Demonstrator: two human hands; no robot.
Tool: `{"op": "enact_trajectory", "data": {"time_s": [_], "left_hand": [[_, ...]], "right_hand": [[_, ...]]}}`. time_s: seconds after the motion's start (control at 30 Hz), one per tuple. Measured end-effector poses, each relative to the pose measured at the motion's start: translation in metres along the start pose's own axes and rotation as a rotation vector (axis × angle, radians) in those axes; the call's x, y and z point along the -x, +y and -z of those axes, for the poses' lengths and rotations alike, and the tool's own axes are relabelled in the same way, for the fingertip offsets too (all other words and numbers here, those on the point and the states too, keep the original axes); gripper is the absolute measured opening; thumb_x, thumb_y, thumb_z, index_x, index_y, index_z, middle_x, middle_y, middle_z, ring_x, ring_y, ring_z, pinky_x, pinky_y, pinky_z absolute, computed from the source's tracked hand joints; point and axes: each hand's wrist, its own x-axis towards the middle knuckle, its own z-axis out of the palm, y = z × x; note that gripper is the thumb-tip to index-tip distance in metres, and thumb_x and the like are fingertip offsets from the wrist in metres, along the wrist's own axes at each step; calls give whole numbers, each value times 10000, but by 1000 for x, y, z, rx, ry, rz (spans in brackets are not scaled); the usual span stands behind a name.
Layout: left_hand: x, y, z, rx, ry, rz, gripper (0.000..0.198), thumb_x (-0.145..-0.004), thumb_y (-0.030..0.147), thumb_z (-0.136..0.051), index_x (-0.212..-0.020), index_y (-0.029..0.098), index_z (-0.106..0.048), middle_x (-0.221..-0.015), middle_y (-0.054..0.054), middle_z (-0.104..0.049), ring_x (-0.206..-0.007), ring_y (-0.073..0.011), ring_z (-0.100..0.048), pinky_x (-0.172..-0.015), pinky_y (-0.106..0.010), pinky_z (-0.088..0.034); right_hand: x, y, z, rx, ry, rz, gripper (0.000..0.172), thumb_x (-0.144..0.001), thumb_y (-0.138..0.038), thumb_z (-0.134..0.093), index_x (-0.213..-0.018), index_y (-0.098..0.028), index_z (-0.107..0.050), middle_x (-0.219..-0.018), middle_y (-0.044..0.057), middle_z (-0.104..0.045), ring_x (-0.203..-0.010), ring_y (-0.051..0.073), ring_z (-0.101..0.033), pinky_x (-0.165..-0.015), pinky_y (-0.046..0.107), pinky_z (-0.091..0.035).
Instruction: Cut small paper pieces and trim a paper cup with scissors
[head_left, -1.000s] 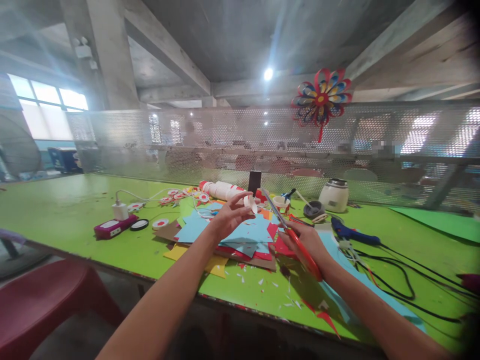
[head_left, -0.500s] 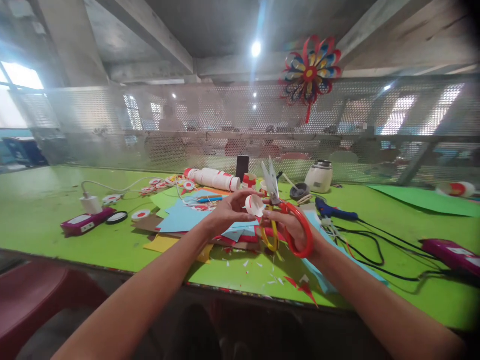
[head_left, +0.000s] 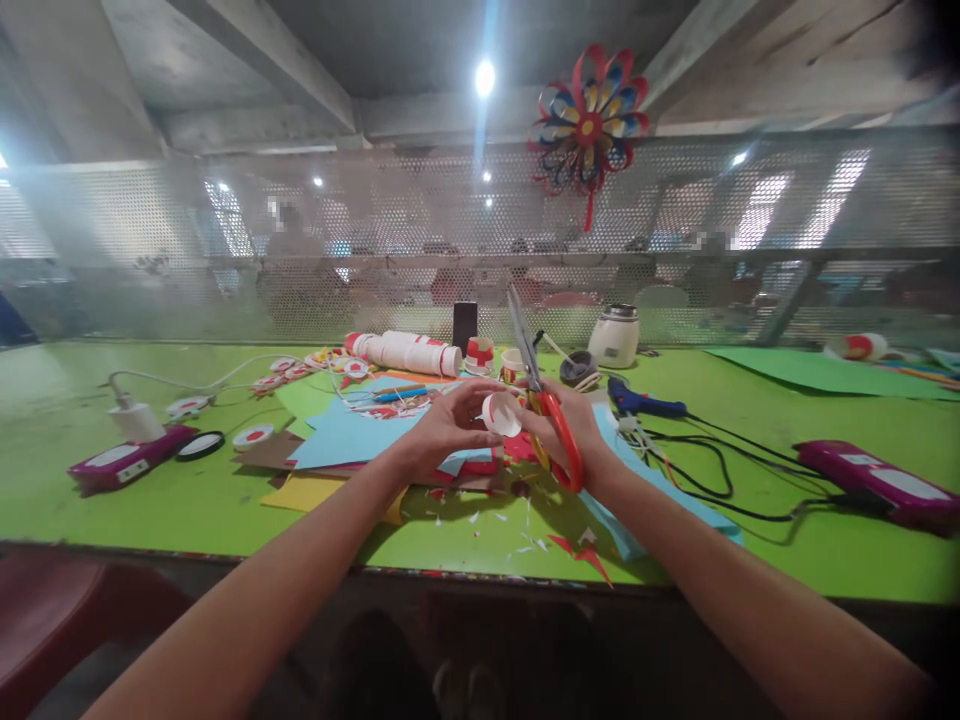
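Observation:
A small white paper cup (head_left: pixel 504 414) is held in my left hand (head_left: pixel 452 425), its opening tilted toward me. My right hand (head_left: pixel 559 430) grips scissors (head_left: pixel 556 436) with red and yellow handles; the blades point up and away, close together. The right fingertips are close beside the cup, and whether they touch it I cannot tell. Under the hands lie blue paper sheets (head_left: pixel 352 438), brown card and a yellow sheet (head_left: pixel 315 494). White and red paper scraps (head_left: pixel 581 553) are scattered near the table's front edge.
Stacked paper cups (head_left: pixel 405 353) lie behind my hands, near a dark phone (head_left: pixel 465 325) and a cream jar (head_left: pixel 615 337). To the right are a blue glue gun (head_left: pixel 645 400), black cables and a purple power strip (head_left: pixel 874 480). Another purple power strip (head_left: pixel 131 458) lies left.
The scissor blades, spread apart before, are now close together and the scissors are turned more edge-on. The cup has turned a little in my left hand. The whole view has shifted slightly.

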Motion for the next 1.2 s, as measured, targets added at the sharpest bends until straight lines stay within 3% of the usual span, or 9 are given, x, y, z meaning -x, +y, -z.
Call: {"op": "enact_trajectory", "data": {"time_s": [0.1,0.17,0.27,0.37,0.53,0.67,0.93,1.2], "left_hand": [[1,4,0,84,-6,71,615,-667,99,-708,-1235,229,-512,-1179,-123,-590,-1060,-257,-552,-882,-411,-440],[2,6,3,164,-3,145,547,-731,150,-656,-1253,215,-504,-1180,-136,-587,-1051,-265,-560,-869,-423,-449],[1,5,6,255,17,271,372,-825,295,-560,-1172,161,-563,-1160,-166,-595,-1001,-270,-594,-824,-415,-471],[-2,2,5,305,14,358,402,-862,421,-481,-1129,136,-575,-1108,-186,-621,-952,-276,-623,-796,-421,-483],[-2,0,0,300,17,370,410,-876,441,-447,-1107,133,-587,-1043,-166,-650,-885,-236,-638,-757,-365,-497],[-1,0,0,263,27,320,338,-861,403,-496,-1020,136,-628,-1020,-140,-649,-869,-208,-616,-745,-343,-501],[-1,0,4,294,7,301,233,-836,277,-564,-1035,173,-623,-997,-95,-630,-887,-188,-588,-753,-342,-494],[1,7,11,373,76,231,309,-842,224,-543,-1145,190,-595,-1114,-112,-600,-930,-205,-585,-749,-337,-491]], "right_hand": [[-1,3,1,119,56,86,232,-902,-288,-561,-1085,-147,-582,-927,23,-646,-718,137,-636,-642,311,-538],[-2,4,2,182,88,153,244,-903,-292,-559,-1101,-152,-578,-969,33,-646,-766,152,-641,-676,332,-539],[-2,5,2,260,135,265,256,-900,-288,-561,-1121,-158,-571,-1055,53,-631,-883,185,-632,-766,387,-521],[1,3,3,334,138,363,247,-901,-286,-555,-1115,-164,-569,-1095,60,-612,-929,195,-613,-796,401,-504],[9,-5,1,453,102,453,263,-888,-202,-527,-1147,-153,-534,-879,25,-589,-777,171,-578,-703,350,-487],[12,-10,0,480,81,512,356,-812,-85,-476,-1162,-91,-544,-783,59,-556,-708,196,-514,-670,336,-467],[13,-11,0,455,62,502,431,-761,-66,-466,-1180,-128,-547,-784,66,-554,-719,220,-509,-683,336,-457],[8,-7,0,296,110,351,307,-821,-180,-564,-1128,-185,-560,-973,61,-645,-865,204,-600,-805,371,-474]]}}
